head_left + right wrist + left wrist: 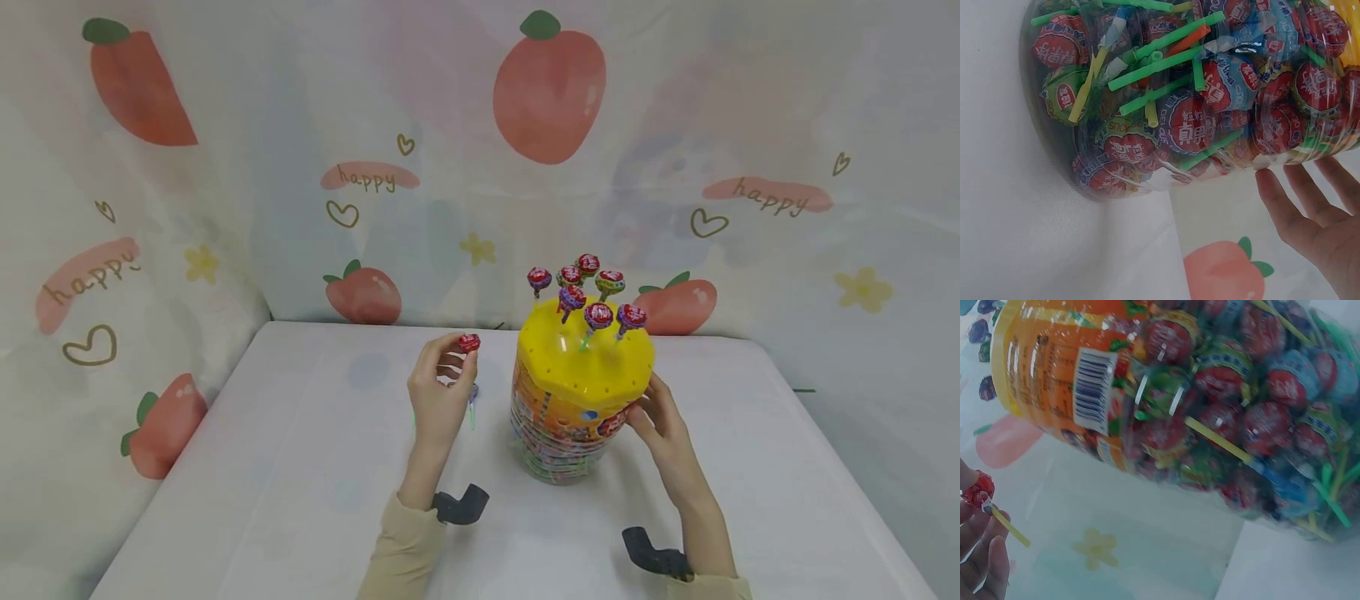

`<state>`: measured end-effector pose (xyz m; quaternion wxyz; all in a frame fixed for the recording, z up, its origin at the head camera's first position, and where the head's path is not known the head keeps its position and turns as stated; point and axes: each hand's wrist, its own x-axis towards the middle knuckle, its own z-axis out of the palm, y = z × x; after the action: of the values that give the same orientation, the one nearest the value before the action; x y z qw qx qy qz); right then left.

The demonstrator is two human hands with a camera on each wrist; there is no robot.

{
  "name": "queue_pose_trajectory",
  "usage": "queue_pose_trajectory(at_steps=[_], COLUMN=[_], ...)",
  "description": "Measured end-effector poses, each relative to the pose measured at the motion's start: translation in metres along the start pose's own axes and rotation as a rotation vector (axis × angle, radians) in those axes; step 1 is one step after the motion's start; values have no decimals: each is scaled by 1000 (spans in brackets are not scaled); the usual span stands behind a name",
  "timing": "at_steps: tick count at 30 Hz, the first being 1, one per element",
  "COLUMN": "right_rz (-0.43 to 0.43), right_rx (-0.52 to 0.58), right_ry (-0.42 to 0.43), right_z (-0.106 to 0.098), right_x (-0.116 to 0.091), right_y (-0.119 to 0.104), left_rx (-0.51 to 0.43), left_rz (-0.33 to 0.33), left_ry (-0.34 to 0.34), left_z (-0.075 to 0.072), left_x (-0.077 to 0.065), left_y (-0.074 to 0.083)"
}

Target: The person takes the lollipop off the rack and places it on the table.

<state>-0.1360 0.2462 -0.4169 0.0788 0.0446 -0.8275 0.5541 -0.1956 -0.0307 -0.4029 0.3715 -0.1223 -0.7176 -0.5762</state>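
Note:
In the head view my left hand [444,387] pinches a red-wrapped lollipop [469,343] by its candy head, to the left of a big candy jar. Its short yellow stick [1011,528] points away from the fingers in the left wrist view. The clear jar [558,454] has a yellow lid [558,358] and is packed with wrapped lollipops. Several lollipops stand upright in the lid, among them a purple-and-red one [632,317]. My right hand [666,429] holds the jar's right side just below the lid, with its fingertips [1267,181] against the plastic.
Behind my left hand another lollipop with a green stick [472,415] shows on the white table [300,467], partly hidden. A printed cloth backdrop [450,100] rises behind the table's far edge. Small holes ring the lid.

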Motion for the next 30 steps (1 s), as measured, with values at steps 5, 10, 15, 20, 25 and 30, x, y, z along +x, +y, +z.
queue_pose_trajectory(at_steps=[5, 10, 15, 20, 25, 30], right_rz=[1, 3, 0, -8, -7, -7], right_rx=[9, -8, 5, 36, 39, 39], right_ry=[1, 5, 5, 2, 2, 5], right_z=[0, 0, 0, 1, 2, 1], right_x=[1, 1, 1, 1, 1, 0], right_y=[0, 1, 1, 2, 2, 2], left_rx=[4, 24, 61, 91, 128, 189], left_rz=[-46, -58, -120, -204, -234, -284], left_ry=[6, 16, 28, 18, 20, 39], left_z=[-2, -6, -15, -25, -34, -40], left_x=[-3, -5, -5, -5, -5, -5], left_y=[-8, -17, -29, -43, -58, -74])
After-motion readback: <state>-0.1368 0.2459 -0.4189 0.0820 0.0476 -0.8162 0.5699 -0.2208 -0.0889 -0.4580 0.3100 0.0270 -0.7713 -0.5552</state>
